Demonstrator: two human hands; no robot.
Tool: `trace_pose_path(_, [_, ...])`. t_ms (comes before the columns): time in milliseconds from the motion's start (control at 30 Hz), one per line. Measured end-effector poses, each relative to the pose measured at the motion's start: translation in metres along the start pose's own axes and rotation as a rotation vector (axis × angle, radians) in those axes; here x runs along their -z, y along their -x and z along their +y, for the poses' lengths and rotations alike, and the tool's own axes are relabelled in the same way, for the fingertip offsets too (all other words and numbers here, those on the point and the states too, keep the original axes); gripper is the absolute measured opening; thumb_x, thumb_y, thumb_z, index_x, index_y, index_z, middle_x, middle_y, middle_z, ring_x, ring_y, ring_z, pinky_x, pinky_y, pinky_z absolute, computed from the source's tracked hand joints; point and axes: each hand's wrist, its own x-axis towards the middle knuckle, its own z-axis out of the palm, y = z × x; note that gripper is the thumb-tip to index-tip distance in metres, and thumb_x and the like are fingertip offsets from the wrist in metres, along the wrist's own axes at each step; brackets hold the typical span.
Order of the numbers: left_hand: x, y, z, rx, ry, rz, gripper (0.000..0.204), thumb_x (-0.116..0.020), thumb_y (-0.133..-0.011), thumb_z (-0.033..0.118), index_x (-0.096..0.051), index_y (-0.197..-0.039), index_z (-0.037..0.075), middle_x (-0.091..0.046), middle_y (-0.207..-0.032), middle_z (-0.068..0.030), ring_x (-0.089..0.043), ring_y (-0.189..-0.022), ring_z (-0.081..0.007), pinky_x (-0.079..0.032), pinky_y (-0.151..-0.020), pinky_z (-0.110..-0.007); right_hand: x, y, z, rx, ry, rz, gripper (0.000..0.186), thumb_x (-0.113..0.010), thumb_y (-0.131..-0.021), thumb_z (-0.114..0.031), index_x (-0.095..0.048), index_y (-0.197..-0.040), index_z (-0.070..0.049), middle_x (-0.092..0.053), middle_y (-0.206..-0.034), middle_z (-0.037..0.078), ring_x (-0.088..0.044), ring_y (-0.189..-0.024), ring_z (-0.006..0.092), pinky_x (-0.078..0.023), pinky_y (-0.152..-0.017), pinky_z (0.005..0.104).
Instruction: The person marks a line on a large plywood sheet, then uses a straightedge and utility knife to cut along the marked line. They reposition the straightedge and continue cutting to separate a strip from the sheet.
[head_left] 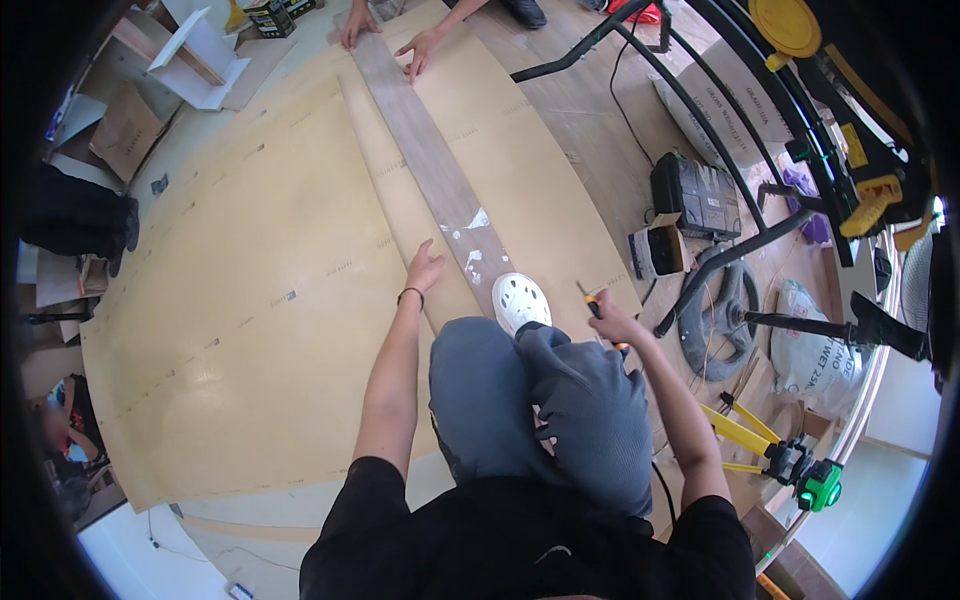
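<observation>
My right hand (615,322) is closed around a utility knife (592,302) with a yellow-and-black handle, its thin tip pointing up and left, right of my knee. My left hand (426,270) has its fingers apart, low over the yellowish sheet (300,230), beside a long edge or seam running away from me. A long grey-brown plank (430,160) with white patches near its close end lies on the sheet. My white clog (521,300) rests on that close end. At the far end, another person's hands (388,40) rest at the plank.
On the right are a black tool case (697,197), a small open box (658,250), a black metal frame (690,110), a white sack (812,340), and a green laser level (820,486) on a yellow tripod. White panels (195,65) stand far left. Another person's legs (85,215) are at left.
</observation>
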Motion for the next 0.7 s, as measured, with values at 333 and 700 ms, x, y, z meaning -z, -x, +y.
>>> trace_pose_path(333, [0.071,-0.041,-0.034,-0.005,-0.063,0.037,0.043,-0.063,-0.09,0.024,-0.053,-0.128,0.005,-0.069,-0.091,-0.013,-0.067,-0.084,-0.0232,-0.053,-0.078,-0.034,0.01,-0.121,-0.093,0.053,-0.181,0.553,0.047,-0.057,-0.087,-0.021,-0.034,-0.124,-0.005,-0.062,-0.1,0.033,-0.061,-0.095,0.05,-0.047,-0.079,0.0565])
trace_pose_path(700, [0.007,-0.115,0.083,0.401,-0.294,0.342,0.111,-0.078,-0.067,0.061,-0.026,-0.146,0.003,-0.039,-0.138,-0.0293,-0.043,-0.127,-0.0411,-0.04,-0.104,-0.048,0.129,-0.279,0.06,-0.09,-0.026,0.821,0.049,-0.068,-0.086,-0.019,-0.047,-0.127,-0.002,-0.058,-0.114,0.028,-0.057,-0.105,0.0472,-0.046,-0.09,0.0519])
